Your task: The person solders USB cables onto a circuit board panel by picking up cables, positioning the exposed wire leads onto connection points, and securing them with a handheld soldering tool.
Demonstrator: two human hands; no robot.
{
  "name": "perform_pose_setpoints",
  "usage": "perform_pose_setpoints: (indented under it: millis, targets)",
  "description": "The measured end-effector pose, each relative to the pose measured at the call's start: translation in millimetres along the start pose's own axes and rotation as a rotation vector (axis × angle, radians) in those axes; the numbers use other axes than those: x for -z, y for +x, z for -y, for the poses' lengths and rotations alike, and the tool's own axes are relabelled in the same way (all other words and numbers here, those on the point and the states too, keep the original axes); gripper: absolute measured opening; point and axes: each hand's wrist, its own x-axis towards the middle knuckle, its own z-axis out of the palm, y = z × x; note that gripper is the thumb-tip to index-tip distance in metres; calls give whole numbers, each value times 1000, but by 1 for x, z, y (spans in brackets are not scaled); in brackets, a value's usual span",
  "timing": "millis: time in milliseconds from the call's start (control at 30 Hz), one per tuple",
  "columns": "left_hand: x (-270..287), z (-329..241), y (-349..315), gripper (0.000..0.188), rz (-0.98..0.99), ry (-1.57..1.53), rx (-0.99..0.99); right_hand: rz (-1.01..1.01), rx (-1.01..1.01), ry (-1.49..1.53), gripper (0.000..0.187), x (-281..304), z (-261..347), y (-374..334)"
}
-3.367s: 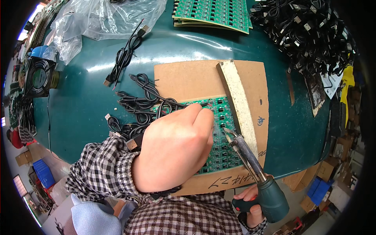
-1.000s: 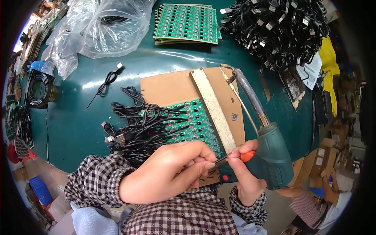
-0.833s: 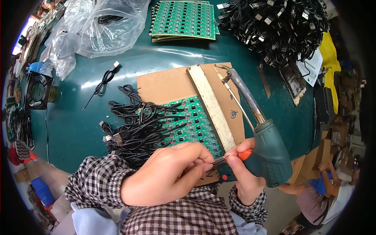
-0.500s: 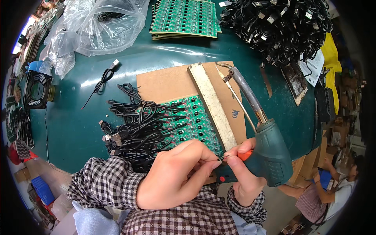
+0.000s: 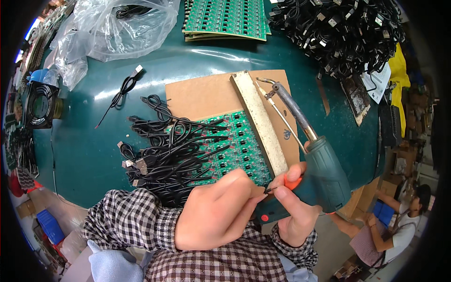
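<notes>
My left hand (image 5: 218,211) is closed, thumb and fingers pinching a thin dark wire (image 5: 268,190) whose short end shows between my two hands. My right hand (image 5: 297,207) wraps the handle of a green soldering gun (image 5: 326,174), beside its orange trigger (image 5: 292,183). The right thumb and forefinger also meet that wire. The gun's metal tube and thin feed rod point away over the cardboard. Just beyond my hands lies a green circuit board panel (image 5: 246,150), with black USB cables (image 5: 169,157) lying across its left side. A worn pale bar (image 5: 260,124) rests along its right edge.
Cardboard (image 5: 197,98) lies beneath the panel. Stacked circuit boards (image 5: 225,19) stand at the back, a large cable heap (image 5: 338,37) at the back right. Plastic bags (image 5: 127,35), a lone cable (image 5: 123,91) and a fan (image 5: 41,105) are leftward. Another person (image 5: 399,230) sits at lower right.
My left hand has shifted slightly right, still pinching the wire. Both hands stay together at the gun's handle. The whole view has shifted a little.
</notes>
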Motion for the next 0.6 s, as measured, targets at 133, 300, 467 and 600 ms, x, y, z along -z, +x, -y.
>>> perform_pose_setpoints:
  millis: [133, 300, 467, 600]
  targets:
    - [1, 1, 0, 10, 31, -22, -4, -15, -13, 38, 29, -2, 0, 1]
    - [0, 1, 1, 7, -25, -176, 94, -47, -68, 69, 27, -7, 3, -2]
    - [1, 3, -3, 4, -44, -253, 111, -120, -43, 82, 29, -13, -2, -9]
    - [26, -18, -4, 7, 60, -403, 399, -69, -1, -8, 33, -6, -2, -19]
